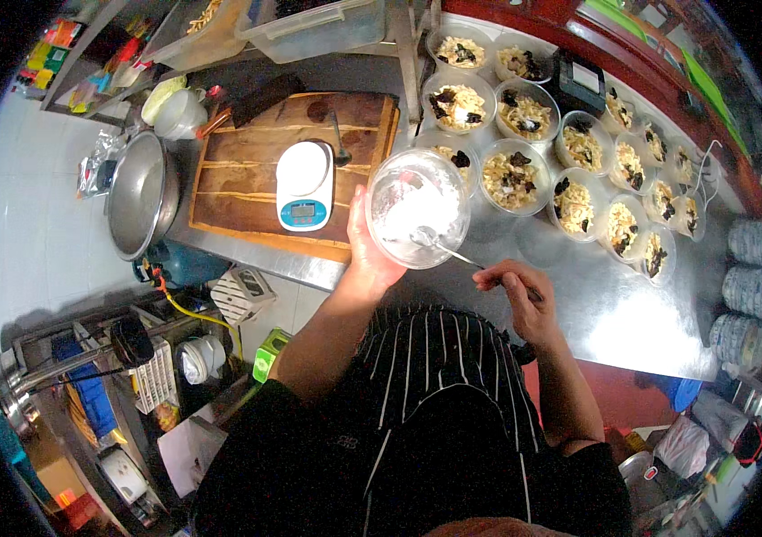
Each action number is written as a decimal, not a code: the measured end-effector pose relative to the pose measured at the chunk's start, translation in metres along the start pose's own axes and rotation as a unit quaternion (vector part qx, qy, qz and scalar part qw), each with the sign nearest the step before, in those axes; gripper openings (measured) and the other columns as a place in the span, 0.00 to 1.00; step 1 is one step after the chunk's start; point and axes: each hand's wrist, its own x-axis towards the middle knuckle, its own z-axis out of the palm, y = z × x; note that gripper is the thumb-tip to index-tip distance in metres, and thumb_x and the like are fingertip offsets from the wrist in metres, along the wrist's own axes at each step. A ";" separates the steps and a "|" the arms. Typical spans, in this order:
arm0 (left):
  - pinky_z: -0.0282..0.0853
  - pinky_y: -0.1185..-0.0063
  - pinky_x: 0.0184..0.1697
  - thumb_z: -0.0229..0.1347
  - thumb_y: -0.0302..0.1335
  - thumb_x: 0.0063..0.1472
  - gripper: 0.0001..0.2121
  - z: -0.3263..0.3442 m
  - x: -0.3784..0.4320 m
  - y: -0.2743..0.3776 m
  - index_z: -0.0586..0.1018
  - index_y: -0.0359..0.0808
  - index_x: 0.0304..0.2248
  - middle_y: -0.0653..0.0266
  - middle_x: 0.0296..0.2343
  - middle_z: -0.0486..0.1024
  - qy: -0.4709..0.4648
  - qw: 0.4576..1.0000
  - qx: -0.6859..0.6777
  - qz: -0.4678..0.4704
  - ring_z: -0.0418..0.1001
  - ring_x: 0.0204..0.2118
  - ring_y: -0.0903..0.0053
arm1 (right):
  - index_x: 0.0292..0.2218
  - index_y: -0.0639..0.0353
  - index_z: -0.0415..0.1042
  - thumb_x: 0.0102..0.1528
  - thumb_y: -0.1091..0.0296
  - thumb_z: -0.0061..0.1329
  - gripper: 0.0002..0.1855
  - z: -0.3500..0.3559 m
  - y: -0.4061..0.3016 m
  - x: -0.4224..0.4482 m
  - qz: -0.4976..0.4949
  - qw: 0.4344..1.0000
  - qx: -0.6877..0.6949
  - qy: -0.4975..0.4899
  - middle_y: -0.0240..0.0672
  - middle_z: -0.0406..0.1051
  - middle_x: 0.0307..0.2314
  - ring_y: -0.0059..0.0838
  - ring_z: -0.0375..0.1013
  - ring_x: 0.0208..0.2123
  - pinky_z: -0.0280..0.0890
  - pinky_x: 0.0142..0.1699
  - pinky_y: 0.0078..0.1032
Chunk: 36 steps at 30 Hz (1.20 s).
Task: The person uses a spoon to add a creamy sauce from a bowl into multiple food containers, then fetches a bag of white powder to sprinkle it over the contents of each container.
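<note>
My left hand [373, 248] supports a round clear plastic tub [384, 235] holding a bright white substance, washed out by glare. In my right hand [522, 295] is the handle of a metal spoon [451, 252], its bowl dipped into the tub. Beyond and to the right stand several clear plastic bowls [514, 178] of pale shredded food topped with dark pieces. Some of them, such as the bowl nearest the tub's far side [461, 105], also show a white patch on top. A white kitchen scale [304, 184] rests on the wooden cutting board [240, 201], left of the tub.
A cleaver [267, 101] and a dark ladle or spoon [339, 151] lie on the board. Left of it tilts a steel basin [140, 194]. A black printer [577, 82] stands behind the bowls. Stacked round containers [747, 292] line the steel table's [569, 295] right end.
</note>
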 end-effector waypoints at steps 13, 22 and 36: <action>0.61 0.61 0.55 0.36 0.56 0.60 0.33 -0.003 -0.010 -0.006 0.67 0.35 0.52 0.52 0.48 0.68 -0.031 0.999 -0.012 -0.012 0.67 0.51 0.60 | 0.38 0.70 0.71 0.64 0.62 0.34 0.19 0.025 -0.005 -0.004 0.046 0.995 0.088 -0.013 0.42 0.73 0.34 0.29 0.73 0.34 0.67 0.42 0.25; 0.59 0.63 0.56 0.34 0.52 0.63 0.30 -0.068 0.015 -0.019 0.68 0.34 0.50 0.54 0.47 0.69 0.000 0.997 -0.056 -0.048 0.66 0.51 0.61 | 0.40 0.67 0.68 0.63 0.56 0.36 0.20 0.027 0.029 0.016 0.163 0.907 0.364 0.134 0.44 0.73 0.34 0.32 0.72 0.32 0.68 0.42 0.29; 0.62 0.61 0.54 0.26 0.50 0.65 0.30 -0.085 0.019 0.000 0.68 0.35 0.50 0.54 0.47 0.69 0.127 0.991 -0.016 -0.025 0.67 0.51 0.58 | 0.38 0.61 0.68 0.61 0.59 0.42 0.14 -0.047 0.060 0.181 0.086 0.873 0.410 0.249 0.35 0.69 0.32 0.27 0.68 0.35 0.65 0.43 0.24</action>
